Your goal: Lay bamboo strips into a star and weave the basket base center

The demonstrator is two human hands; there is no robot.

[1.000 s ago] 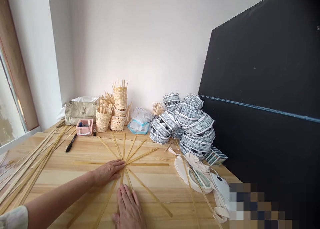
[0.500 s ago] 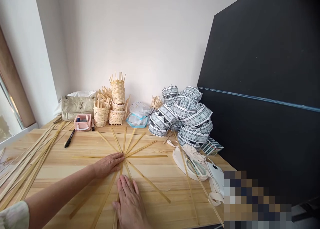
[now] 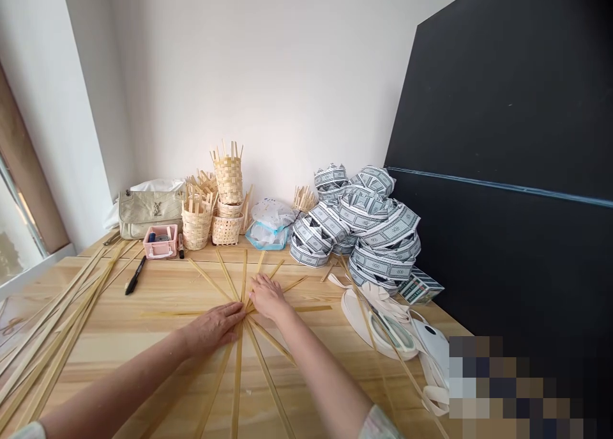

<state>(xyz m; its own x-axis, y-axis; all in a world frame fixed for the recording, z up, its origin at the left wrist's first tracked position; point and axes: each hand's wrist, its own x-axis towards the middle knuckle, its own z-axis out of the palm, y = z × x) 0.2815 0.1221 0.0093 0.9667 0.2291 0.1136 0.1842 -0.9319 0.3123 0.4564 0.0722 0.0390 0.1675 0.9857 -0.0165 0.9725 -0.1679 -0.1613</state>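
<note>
"Why press there?"
"My left hand (image 3: 215,329), fingers flat, seemingly steadies the strips (image 3: 238,375) crossing mid-way between the edges of the table (image 3: 163,282)."
"Your right hand (image 3: 268,296)?"
"Over strips, toward the back edge; grip unclear."

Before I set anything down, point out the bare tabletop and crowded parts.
Bare wood shows between the black pen and the fanned strips, and between the right forearm and the cream roll. Crowded: the back, with woven baskets and patterned bands, and mid-table, where the left hand and right hand cover strips.
</note>
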